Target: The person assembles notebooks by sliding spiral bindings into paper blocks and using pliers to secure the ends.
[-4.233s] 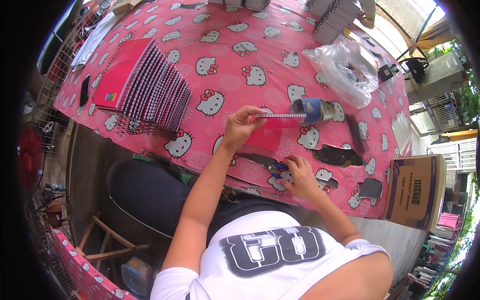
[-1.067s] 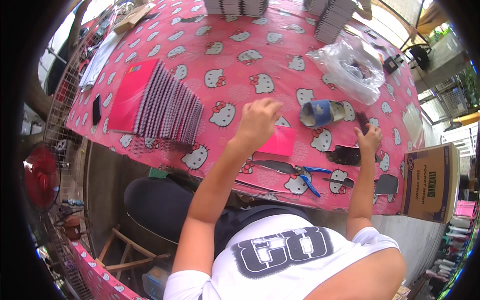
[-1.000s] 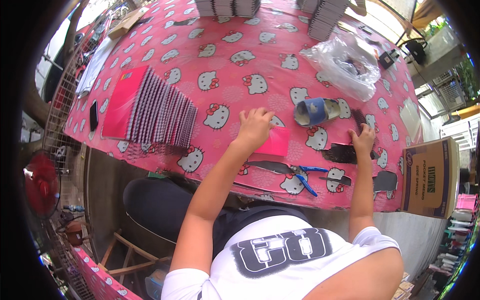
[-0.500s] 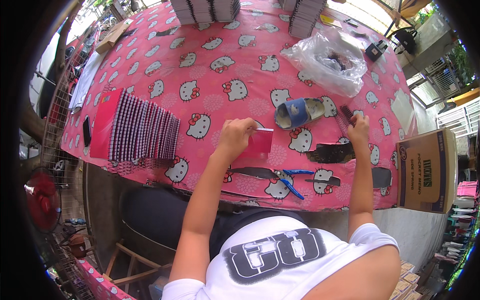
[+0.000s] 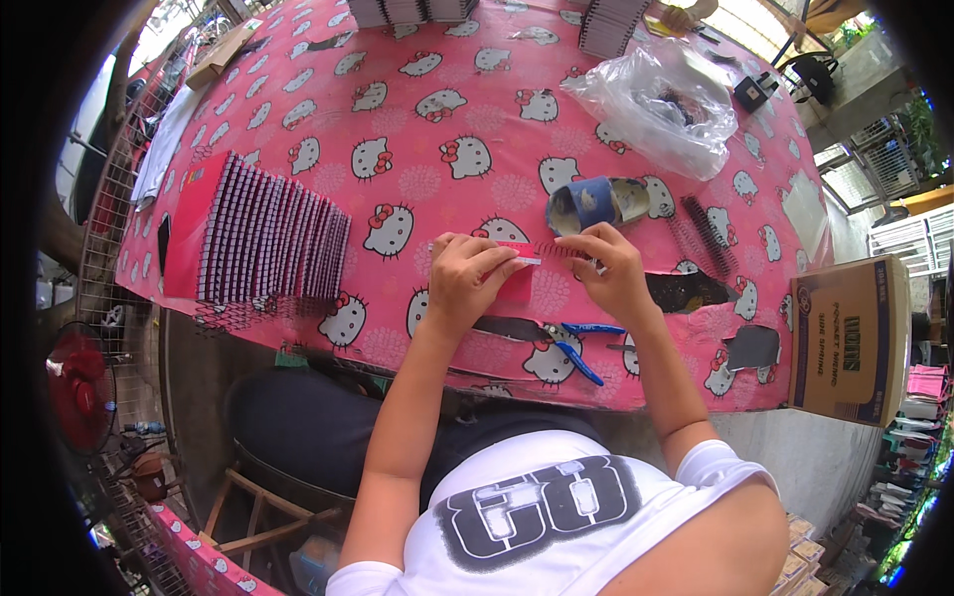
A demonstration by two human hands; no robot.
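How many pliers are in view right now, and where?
1: the pliers lie on the pink table near its front edge, lower in the picture than the left hand and right hand. Any behind the notebook stack would be hidden.

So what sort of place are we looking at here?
Probably a small notebook-binding workshop: red spiral-bound notebooks are stacked on the pink table, blue-handled pliers lie toward its near edge, and the left hand holds a red pad, the right hand a dark wire coil.
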